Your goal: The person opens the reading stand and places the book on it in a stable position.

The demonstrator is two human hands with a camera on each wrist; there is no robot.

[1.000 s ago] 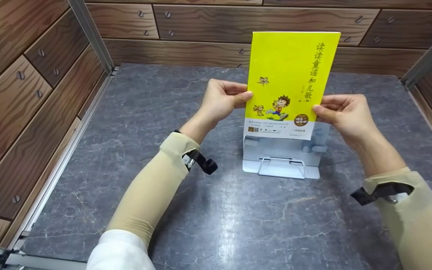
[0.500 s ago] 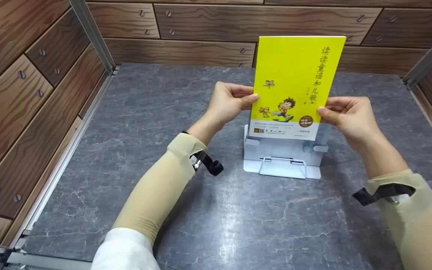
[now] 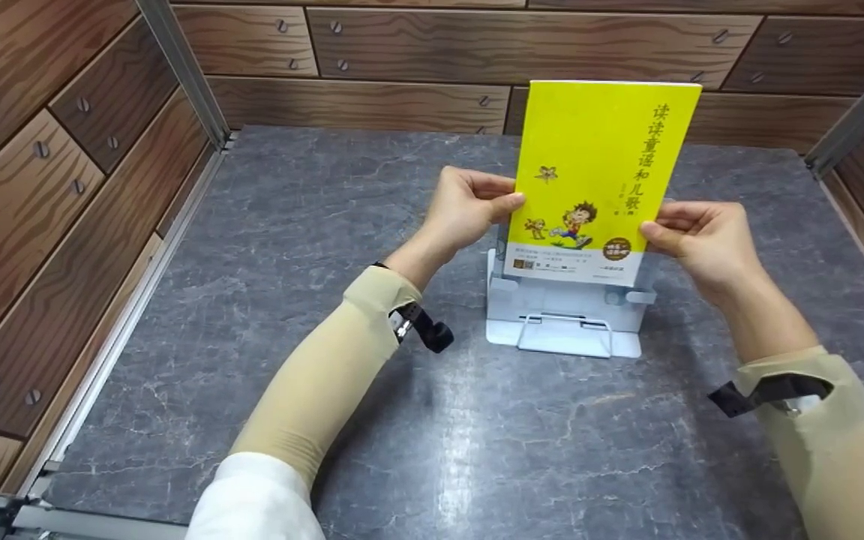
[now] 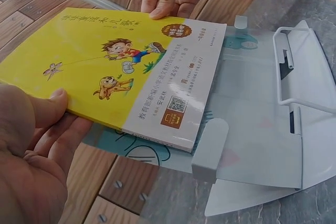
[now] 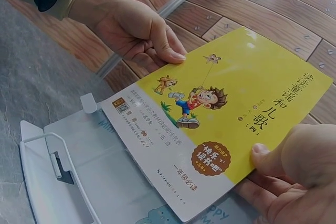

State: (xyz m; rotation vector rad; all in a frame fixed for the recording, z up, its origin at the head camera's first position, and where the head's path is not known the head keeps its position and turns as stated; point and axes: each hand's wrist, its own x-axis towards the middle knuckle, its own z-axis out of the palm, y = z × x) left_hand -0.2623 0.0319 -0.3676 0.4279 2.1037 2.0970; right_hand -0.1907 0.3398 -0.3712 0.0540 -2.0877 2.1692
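A thin yellow book (image 3: 589, 157) with cartoon figures and a white lower band is held upright by both hands. My left hand (image 3: 466, 208) pinches its left edge, thumb on the front cover and fingers behind. On the opposite edge my right hand (image 3: 706, 244) pinches it the same way. Behind and below the book stands a pale book stand (image 3: 567, 304) with a wire rest at its foot. In the left wrist view, the book's lower edge lies over the back plate, above the stand's side clip (image 4: 211, 145) and short of the wire rest (image 4: 286, 72).
The stand's flat base rests on a dark grey marbled table (image 3: 372, 420). Wood-print panels (image 3: 402, 45) enclose the back and sides, with metal frame rails (image 3: 184, 71) at the corners. Bands with small black devices (image 3: 428, 330) sit on both forearms.
Both hands have carried the book slightly right and down in the head view, its bottom edge staying in front of the stand's back plate. The stand has not moved.
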